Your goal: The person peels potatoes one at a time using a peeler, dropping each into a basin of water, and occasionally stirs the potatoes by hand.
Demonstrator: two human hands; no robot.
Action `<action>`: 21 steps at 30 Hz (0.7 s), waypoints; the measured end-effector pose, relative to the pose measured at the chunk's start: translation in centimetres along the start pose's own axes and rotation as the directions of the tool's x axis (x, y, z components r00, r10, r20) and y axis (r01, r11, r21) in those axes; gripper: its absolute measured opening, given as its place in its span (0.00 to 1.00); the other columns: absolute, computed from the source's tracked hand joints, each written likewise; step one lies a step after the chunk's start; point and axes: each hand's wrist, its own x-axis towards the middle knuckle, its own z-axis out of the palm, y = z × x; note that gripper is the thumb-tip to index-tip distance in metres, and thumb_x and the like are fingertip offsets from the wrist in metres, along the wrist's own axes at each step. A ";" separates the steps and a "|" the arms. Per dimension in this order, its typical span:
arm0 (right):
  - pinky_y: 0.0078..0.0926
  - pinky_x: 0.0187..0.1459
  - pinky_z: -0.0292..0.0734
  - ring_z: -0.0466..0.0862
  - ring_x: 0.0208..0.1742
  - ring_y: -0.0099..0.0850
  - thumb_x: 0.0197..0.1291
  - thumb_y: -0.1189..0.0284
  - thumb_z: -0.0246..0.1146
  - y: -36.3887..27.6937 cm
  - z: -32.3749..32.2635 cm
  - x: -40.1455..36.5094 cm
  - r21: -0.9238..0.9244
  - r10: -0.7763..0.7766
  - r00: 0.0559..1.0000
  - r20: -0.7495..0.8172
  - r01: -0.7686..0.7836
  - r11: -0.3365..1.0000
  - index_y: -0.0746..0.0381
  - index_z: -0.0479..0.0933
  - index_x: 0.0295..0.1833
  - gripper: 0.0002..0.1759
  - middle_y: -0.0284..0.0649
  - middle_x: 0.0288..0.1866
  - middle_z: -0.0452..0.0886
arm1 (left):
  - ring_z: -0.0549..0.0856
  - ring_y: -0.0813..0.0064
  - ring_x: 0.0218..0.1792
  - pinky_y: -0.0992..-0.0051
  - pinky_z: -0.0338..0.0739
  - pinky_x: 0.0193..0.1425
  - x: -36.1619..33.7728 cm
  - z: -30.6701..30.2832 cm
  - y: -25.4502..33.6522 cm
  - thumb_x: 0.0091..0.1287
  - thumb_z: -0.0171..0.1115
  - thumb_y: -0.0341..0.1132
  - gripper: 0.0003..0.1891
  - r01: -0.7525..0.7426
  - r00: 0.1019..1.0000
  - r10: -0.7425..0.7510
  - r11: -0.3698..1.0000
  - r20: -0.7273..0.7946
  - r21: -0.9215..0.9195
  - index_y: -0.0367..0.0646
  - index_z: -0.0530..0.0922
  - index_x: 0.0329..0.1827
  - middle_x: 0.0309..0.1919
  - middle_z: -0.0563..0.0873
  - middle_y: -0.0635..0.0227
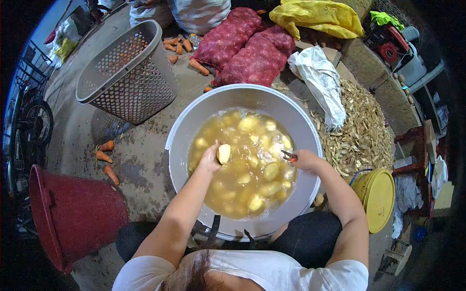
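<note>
A large grey basin [184, 131] sits in front of me, filled with cloudy yellowish water and several peeled potatoes [262, 186]. My left hand [211, 158] holds one peeled potato [224, 153] just above the water at the basin's left side. Over the right side of the basin, my right hand [305, 158] grips a small peeler [290, 155] with a red handle, its tip pointing left toward the potato. The two hands are apart.
A pile of peelings [361, 131] lies right of the basin beside a white bag [320, 82]. A grey perforated basket [127, 72] lies tipped at upper left, two red mesh sacks [252, 48] behind the basin. Loose carrots [106, 157], a red bucket [73, 213] and a yellow bucket [378, 196] stand around.
</note>
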 end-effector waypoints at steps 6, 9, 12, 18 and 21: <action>0.36 0.44 0.73 0.79 0.41 0.44 0.48 0.55 0.62 0.4 0.2 0.5 0.020 -0.047 0.999 -0.001 0.047 0.999 0.61 0.76 0.43 0.22 0.48 0.38 0.80 | 0.75 0.66 0.23 0.77 0.73 0.18 0.8 -2.5 2.5 0.60 0.54 0.54 0.22 0.420 0.860 -0.362 0.903 0.361 -0.094 0.41 0.73 0.39 0.32 0.77 0.55; 0.37 0.43 0.73 0.79 0.41 0.43 0.48 0.55 0.62 0.7 0.7 1.1 0.009 -0.028 0.999 0.017 0.028 1.000 0.61 0.75 0.43 0.23 0.48 0.38 0.80 | 0.77 0.58 0.26 0.74 0.75 0.20 0.3 -1.8 2.3 0.61 0.50 0.54 0.24 0.331 0.918 -0.270 0.926 0.291 -0.182 0.40 0.70 0.47 0.40 0.74 0.44; 0.37 0.42 0.73 0.80 0.41 0.43 0.48 0.55 0.62 0.9 0.9 1.5 0.008 -0.023 1.000 0.004 0.023 1.000 0.61 0.75 0.43 0.23 0.48 0.38 0.80 | 0.77 0.51 0.38 0.61 0.78 0.36 -1.0 -0.1 2.5 0.62 0.48 0.50 0.24 0.296 0.914 -0.187 0.915 0.361 -0.273 0.38 0.67 0.51 0.45 0.72 0.41; 0.37 0.41 0.73 0.79 0.40 0.43 0.47 0.56 0.62 1.0 1.1 1.8 -0.004 -0.014 1.000 0.022 0.015 1.000 0.60 0.75 0.44 0.22 0.48 0.37 0.80 | 0.67 0.39 0.56 0.47 0.64 0.61 -1.3 0.2 3.4 0.59 0.53 0.33 0.21 0.260 0.949 -0.184 0.916 0.255 -0.306 0.34 0.63 0.54 0.54 0.67 0.42; 0.37 0.41 0.73 0.80 0.40 0.43 0.47 0.55 0.62 1.3 1.4 2.0 0.013 -0.048 0.999 -0.001 0.048 0.999 0.61 0.75 0.43 0.23 0.49 0.37 0.80 | 0.65 0.38 0.57 0.46 0.64 0.61 -0.2 -1.7 2.9 0.52 0.56 0.23 0.25 0.157 0.908 -0.104 0.983 0.406 -0.100 0.33 0.62 0.55 0.56 0.64 0.43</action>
